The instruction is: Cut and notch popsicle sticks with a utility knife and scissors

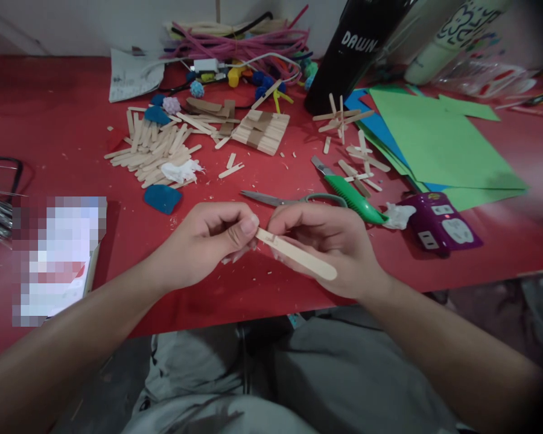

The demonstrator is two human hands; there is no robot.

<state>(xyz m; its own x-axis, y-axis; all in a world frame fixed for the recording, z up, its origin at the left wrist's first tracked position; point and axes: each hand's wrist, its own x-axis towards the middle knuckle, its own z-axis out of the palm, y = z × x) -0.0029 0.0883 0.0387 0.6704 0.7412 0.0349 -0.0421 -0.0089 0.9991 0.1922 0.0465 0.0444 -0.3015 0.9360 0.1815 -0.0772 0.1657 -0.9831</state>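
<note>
A pale wooden popsicle stick (310, 258) is held between my two hands above the table's front edge. It has a notch or nick near its left end. My left hand (221, 238) pinches that end between thumb and fingers. Curled around the stick from behind, my right hand (328, 241) supports its middle, and the rounded right end lies over the palm. Scissors (271, 199) lie just beyond my hands, their handles partly hidden by my right hand. A green utility knife (355, 196) rests past the right hand, blade toward the back.
Behind lie a heap of popsicle sticks (158, 144), a banded stick bundle (262, 129) and crossed stick pieces (341, 119). Green paper (457, 138), a purple power adapter (443, 223) and a black bottle (355, 54) are at right. A phone (61, 259) lies left on the red table (199, 307).
</note>
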